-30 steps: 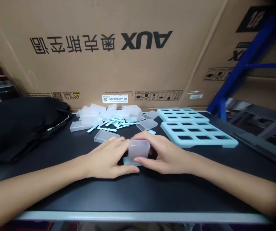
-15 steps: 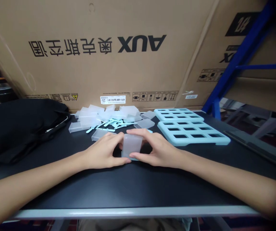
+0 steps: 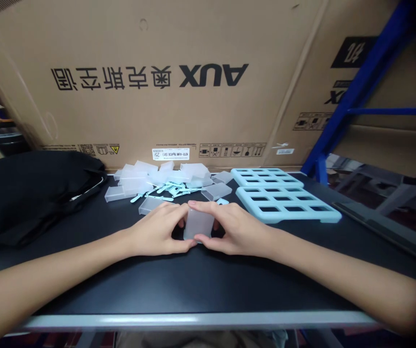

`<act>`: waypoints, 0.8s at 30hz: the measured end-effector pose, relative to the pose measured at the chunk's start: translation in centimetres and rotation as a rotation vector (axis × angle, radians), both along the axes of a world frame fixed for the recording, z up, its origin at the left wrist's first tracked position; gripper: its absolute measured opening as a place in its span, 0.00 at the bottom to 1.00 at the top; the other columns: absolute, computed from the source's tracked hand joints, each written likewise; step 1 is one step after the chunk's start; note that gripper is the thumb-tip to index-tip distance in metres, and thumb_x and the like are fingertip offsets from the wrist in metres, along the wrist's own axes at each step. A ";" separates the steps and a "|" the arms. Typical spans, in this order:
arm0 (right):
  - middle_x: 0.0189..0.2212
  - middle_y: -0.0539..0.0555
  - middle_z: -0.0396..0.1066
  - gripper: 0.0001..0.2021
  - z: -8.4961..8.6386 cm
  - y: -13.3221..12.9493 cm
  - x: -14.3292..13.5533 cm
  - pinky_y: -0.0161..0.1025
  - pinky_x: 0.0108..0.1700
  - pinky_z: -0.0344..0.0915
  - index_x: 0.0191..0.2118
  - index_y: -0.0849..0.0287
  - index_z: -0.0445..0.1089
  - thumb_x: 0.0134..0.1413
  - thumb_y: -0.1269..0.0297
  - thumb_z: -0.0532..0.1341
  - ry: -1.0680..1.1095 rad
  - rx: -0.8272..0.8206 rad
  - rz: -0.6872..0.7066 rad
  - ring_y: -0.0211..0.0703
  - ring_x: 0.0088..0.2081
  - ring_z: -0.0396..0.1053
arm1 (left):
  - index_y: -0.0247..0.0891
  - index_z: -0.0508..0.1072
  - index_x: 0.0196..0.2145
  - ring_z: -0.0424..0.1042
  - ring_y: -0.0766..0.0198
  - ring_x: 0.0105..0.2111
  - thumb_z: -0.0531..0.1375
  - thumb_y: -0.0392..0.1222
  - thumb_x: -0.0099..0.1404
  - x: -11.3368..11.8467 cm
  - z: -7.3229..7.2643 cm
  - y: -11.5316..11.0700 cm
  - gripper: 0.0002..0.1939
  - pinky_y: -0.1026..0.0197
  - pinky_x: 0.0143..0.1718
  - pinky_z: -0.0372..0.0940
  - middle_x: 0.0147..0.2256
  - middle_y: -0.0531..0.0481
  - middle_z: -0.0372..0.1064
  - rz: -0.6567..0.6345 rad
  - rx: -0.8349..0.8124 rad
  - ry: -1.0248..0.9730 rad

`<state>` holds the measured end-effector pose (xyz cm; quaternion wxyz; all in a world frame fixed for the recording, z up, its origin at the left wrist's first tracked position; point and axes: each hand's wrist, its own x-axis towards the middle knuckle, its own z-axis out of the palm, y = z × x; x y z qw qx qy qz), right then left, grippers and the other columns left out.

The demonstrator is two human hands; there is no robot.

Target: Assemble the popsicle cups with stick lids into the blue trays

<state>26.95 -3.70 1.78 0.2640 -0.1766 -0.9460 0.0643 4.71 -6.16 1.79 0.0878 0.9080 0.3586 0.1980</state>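
Between both hands a small frosted plastic box (image 3: 199,223) stands upright near the middle of the black table (image 3: 200,285), with a pale blue edge along its bottom. My left hand (image 3: 162,229) grips its left side, the thumb at the lower front corner. Curled over the top edge and pressing low on the front is my right hand (image 3: 235,227), closed on the same box. Just behind the hands lie more frosted boxes (image 3: 135,183) in a loose heap, with thin light blue plastic strips (image 3: 171,188) scattered among them.
Two light blue racks (image 3: 288,205) with rectangular openings lie at the back right. A black cloth bundle (image 3: 34,193) rests at the left, a dark jar (image 3: 5,137) behind it. A large cardboard box (image 3: 150,111) walls the back; a blue metal post (image 3: 356,92) stands right.
The camera view has tilted slightly, so the background sits a little lower. Both hands keep hold of the frosted box; the pale blue edge at its bottom now shows less.
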 end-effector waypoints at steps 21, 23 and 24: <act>0.28 0.48 0.70 0.35 -0.3 1.2 1.0 0.35 0.29 0.66 0.63 0.56 0.49 0.52 0.62 0.63 0.001 -0.109 -0.092 0.38 0.25 0.70 | 0.39 0.70 0.38 0.66 0.57 0.39 0.53 0.50 0.67 -1.5 1.1 0.8 0.13 0.55 0.43 0.57 0.36 0.48 0.68 -0.009 0.260 0.281; 0.29 0.49 0.71 0.34 -0.5 1.4 1.1 0.34 0.29 0.67 0.63 0.56 0.49 0.53 0.62 0.63 0.026 -0.118 -0.059 0.38 0.26 0.71 | 0.39 0.70 0.39 0.66 0.57 0.39 0.53 0.53 0.67 -1.2 1.0 0.6 0.15 0.55 0.44 0.57 0.37 0.48 0.68 -0.029 0.251 0.272; 0.30 0.49 0.71 0.34 -0.6 1.4 1.1 0.34 0.29 0.68 0.63 0.56 0.50 0.53 0.61 0.63 0.043 -0.130 -0.051 0.38 0.26 0.71 | 0.39 0.70 0.39 0.66 0.57 0.40 0.53 0.54 0.68 -1.1 0.9 0.5 0.16 0.55 0.45 0.57 0.38 0.48 0.69 -0.029 0.242 0.264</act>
